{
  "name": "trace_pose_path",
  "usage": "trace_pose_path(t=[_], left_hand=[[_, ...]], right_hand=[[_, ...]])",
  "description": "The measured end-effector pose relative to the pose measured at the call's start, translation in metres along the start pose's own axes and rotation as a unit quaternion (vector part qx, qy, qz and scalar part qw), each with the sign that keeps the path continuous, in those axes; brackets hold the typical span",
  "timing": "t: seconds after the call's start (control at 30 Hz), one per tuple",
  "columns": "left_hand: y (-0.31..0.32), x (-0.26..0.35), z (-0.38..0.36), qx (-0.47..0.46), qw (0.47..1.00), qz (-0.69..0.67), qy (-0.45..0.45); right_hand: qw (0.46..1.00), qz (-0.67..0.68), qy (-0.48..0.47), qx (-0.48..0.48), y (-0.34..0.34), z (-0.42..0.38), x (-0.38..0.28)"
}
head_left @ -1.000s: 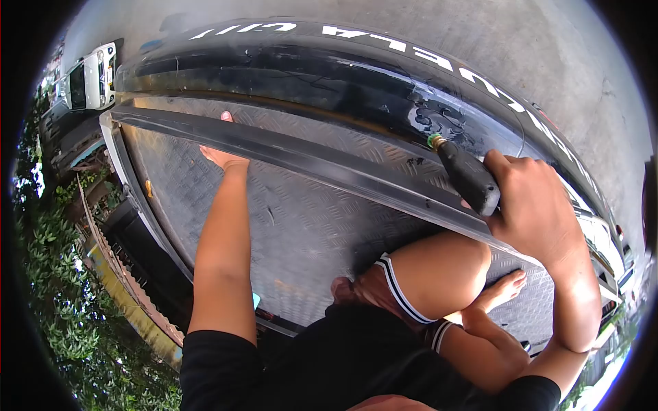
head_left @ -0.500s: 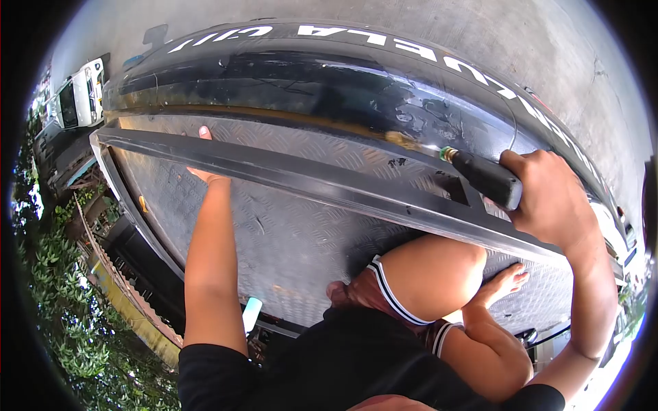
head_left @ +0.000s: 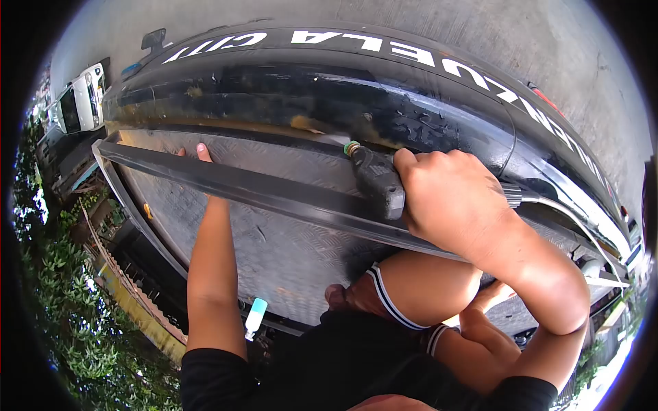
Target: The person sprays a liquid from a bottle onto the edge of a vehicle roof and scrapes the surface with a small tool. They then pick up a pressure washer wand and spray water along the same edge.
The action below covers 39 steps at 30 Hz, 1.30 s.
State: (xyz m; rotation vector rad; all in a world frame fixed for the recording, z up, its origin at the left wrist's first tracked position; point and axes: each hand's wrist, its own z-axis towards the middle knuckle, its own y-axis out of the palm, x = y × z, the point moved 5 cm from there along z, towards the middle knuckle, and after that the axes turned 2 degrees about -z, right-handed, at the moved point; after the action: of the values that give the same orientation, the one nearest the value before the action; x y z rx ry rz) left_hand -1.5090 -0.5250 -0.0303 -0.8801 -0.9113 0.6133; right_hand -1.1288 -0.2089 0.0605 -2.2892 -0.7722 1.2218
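My right hand (head_left: pixel 452 198) is wrapped round a black spray gun (head_left: pixel 378 183) with a brass-and-green nozzle tip. The nozzle points left, and a fine white spray leaves it toward a brownish patch (head_left: pixel 306 125) on the wet, dark vehicle body (head_left: pixel 274 92). A grey hose (head_left: pixel 569 211) runs back from the gun to the right. My left hand (head_left: pixel 204 153) reaches behind the black metal rail (head_left: pixel 274 194) with its visible fingers apart, over the tread-plate surface (head_left: pixel 274 240). The rail hides most of that hand.
White lettering (head_left: pixel 363 42) runs along the dark vehicle. A white-and-teal bottle (head_left: pixel 256 316) is near my left arm. My bent legs (head_left: pixel 432 288) are on the tread plate. At the left are a white vehicle (head_left: pixel 83 99), a yellowish wall (head_left: pixel 137 301) and trees (head_left: pixel 82 329).
My right hand and the spray gun have moved left along the vehicle body, and the spray with them. My left hand stays behind the rail, with a second fingertip now showing.
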Motion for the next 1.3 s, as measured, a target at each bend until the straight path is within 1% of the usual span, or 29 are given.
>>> trace_pose_path(t=[0.07,0.17,0.3,0.4,0.5,0.63,0.67,0.77,0.8,0.87,0.9,0.93,1.0,1.07,1.17,1.2,1.3], left_hand=[[0.000,0.001,0.002,0.002,1.000,-0.009,0.008],[-0.002,0.006,-0.003,-0.013,0.995,-0.058,-0.083],[-0.003,0.012,-0.006,-0.018,0.991,-0.063,-0.115],[-0.002,-0.002,-0.003,-0.022,0.992,-0.064,-0.111],[0.000,-0.007,-0.002,-0.026,0.992,-0.059,-0.109],[-0.003,0.016,-0.005,-0.037,0.989,-0.036,-0.137],[-0.004,0.013,-0.004,-0.040,0.989,-0.031,-0.137],[-0.001,-0.005,0.001,-0.042,0.992,-0.020,-0.116],[0.000,-0.007,-0.001,-0.039,0.992,-0.015,-0.117],[-0.003,0.008,-0.002,-0.034,0.992,-0.003,-0.120],[-0.002,0.004,-0.002,-0.035,0.992,0.004,-0.118],[-0.003,0.000,0.001,-0.036,0.993,0.013,-0.116],[0.000,-0.008,0.002,-0.034,0.992,0.020,-0.120],[-0.003,0.001,0.000,-0.024,0.990,0.022,-0.141],[-0.003,0.006,-0.003,-0.023,0.981,-0.023,-0.191],[-0.002,-0.003,0.000,-0.028,0.980,0.012,-0.199],[-0.002,-0.016,0.005,-0.029,0.987,0.097,-0.125]], right_hand=[[1.000,-0.014,-0.003,-0.001,-0.003,-0.004,-0.002],[1.000,-0.013,0.010,-0.012,-0.012,-0.019,0.001],[0.997,-0.027,0.065,-0.041,-0.022,-0.048,0.016],[0.991,-0.045,0.109,-0.058,-0.028,-0.070,0.037],[0.991,-0.043,0.121,-0.045,-0.030,-0.079,0.048],[0.995,0.040,0.095,0.018,-0.028,-0.053,0.051],[0.993,0.026,0.113,0.005,-0.030,-0.047,0.054],[0.995,0.034,0.089,-0.028,-0.034,-0.049,0.069],[0.995,0.014,0.093,-0.041,-0.037,-0.055,0.073],[0.995,-0.017,0.098,-0.027,-0.049,-0.069,0.078],[0.994,-0.034,0.100,-0.019,-0.053,-0.074,0.079],[0.988,-0.078,0.129,-0.033,-0.051,-0.078,0.083],[0.989,-0.033,0.133,-0.061,-0.047,-0.088,0.090],[0.987,-0.010,0.140,-0.080,-0.048,-0.100,0.091],[0.990,-0.051,0.124,-0.033,-0.071,-0.116,0.079],[0.994,-0.055,0.098,-0.018,-0.084,-0.116,0.071],[0.996,-0.083,0.040,0.002,-0.119,-0.096,0.044]])
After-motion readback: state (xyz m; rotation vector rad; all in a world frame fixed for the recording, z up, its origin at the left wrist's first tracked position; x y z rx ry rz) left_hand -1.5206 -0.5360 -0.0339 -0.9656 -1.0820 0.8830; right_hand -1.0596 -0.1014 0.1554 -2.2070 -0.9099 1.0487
